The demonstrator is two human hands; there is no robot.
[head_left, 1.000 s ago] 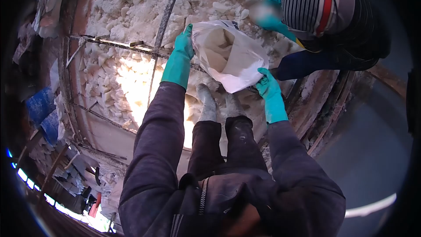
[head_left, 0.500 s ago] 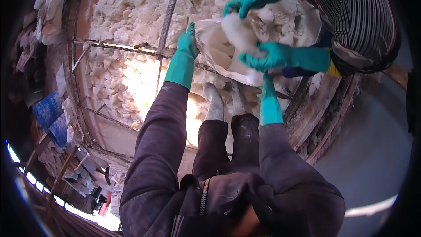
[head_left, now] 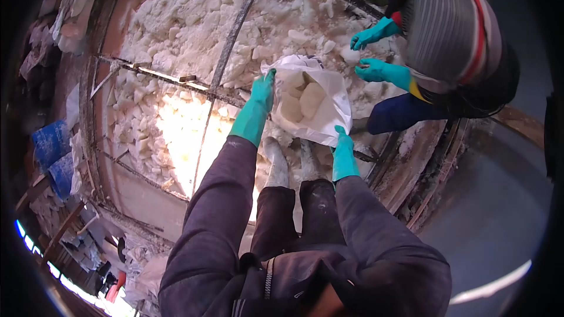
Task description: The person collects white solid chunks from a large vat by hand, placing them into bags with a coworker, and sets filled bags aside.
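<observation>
A white sack point(head_left: 335, 98) hangs with its mouth spread between my two hands, and several pale, whitish chunks point(head_left: 312, 100) show inside it. My left hand point(head_left: 262, 93), in a green rubber glove, grips the sack's left rim. On the near right corner of the rim, my right hand point(head_left: 342, 148) is closed in a matching glove. Beyond the sack, a co-worker's two gloved hands point(head_left: 380, 72) are close to a white lump point(head_left: 350, 54); whether they touch it I cannot tell.
Heaps of pale chunks point(head_left: 182, 17) cover the floor beyond and around my boots point(head_left: 277, 161). Dark metal bars point(head_left: 238, 29) cross over them. The co-worker in a striped top point(head_left: 449, 35) bends at the right. Blue containers point(head_left: 50, 144) stand at the left.
The co-worker's hands have drawn away from over the sack, where they held a blurred white lump, toward the pile. The sack's mouth is now unobstructed, showing its chunks. My hands keep their grip.
</observation>
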